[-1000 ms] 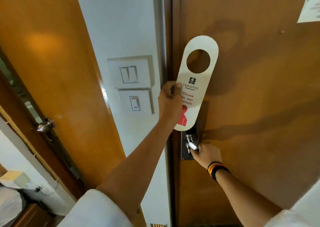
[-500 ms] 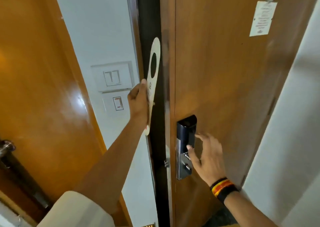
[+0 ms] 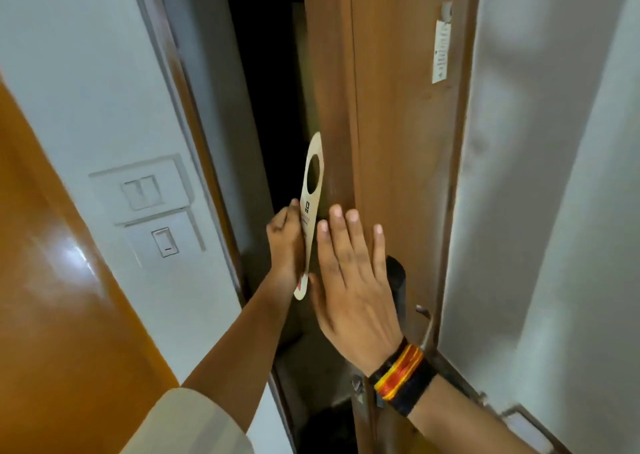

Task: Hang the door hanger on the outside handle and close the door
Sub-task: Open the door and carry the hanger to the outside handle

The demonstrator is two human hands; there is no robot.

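I see the left hand (image 3: 285,245) pinching the door hanger (image 3: 309,214) low down, fingers closed on its lower half, card edge-on and upright in the dark gap beside the door (image 3: 391,148). Its round hole sits above the fingertips. Right hand (image 3: 349,280) is flat, fingers spread and straight, just beside the hanger's lower end, covering the lock (image 3: 396,280).

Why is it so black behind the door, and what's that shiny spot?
Head view: the gap beside the open door is unlit, so nothing shows there; the white patch is glare on the glossy orange panel; the right hand and the paper notice look motion-blurred; wall lines bend from the wide lens.
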